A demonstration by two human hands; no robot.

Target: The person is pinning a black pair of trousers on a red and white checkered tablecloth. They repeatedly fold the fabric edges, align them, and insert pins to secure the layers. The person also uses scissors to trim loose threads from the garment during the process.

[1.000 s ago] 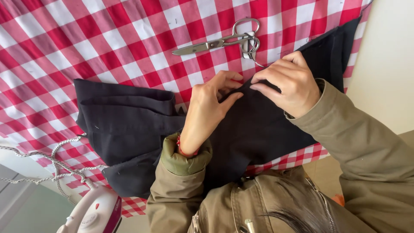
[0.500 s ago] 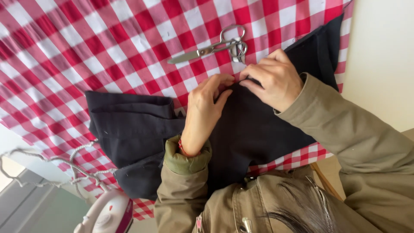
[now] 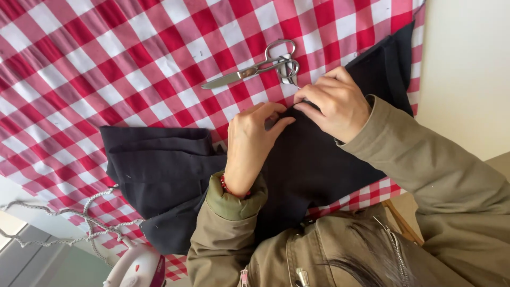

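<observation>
- Nearest the camera, the olive jacket (image 3: 372,250) fills the lower edge, with a zip and loose dark hair lying over its front.
- At the lower left corner the white and pink iron (image 3: 135,268) sits at the edge of the surface, and a braided grey cord (image 3: 64,218) loops away from it toward the left.
- The dark fabric (image 3: 164,175) lies across the middle of the surface on the red and white checked cloth (image 3: 106,64); its left part is folded into layers, and its right part runs up to the far right corner.
- The left hand (image 3: 252,143) rests on the dark fabric, a red bead bracelet at the wrist, its grip pinched closed on the fabric's upper edge with thumb and fingertips.
- The right hand (image 3: 334,103) sits just beside it, fingers curled, its grip also closed on the same edge; the fingertips of both hands nearly touch.
- Just beyond the hands, the metal scissors (image 3: 255,69) lie closed on the checked cloth, blades pointing left, handles close to the right hand.
- At the far right, a pale wall (image 3: 467,69) borders the surface.
</observation>
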